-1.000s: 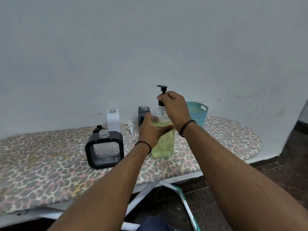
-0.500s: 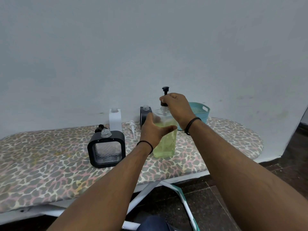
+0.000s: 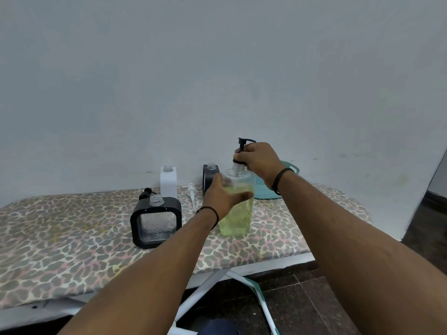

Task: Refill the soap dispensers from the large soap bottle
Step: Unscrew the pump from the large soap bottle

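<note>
While the large soap bottle (image 3: 238, 209) stands about two-thirds full of yellow-green liquid, the black-framed dispenser (image 3: 156, 222) sits open-necked, seemingly empty. Left hand (image 3: 223, 198) fingers wrap the bottle body; right hand (image 3: 260, 160) fingers grip the pump collar (image 3: 239, 161).

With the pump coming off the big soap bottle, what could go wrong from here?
1. The right hand grips the pump above the large soap bottle; its wet tube may drip soap on the ironing board cover.
2. The black dispenser has a narrow open neck, so pouring from the wide bottle held by the left hand could spill.
</note>
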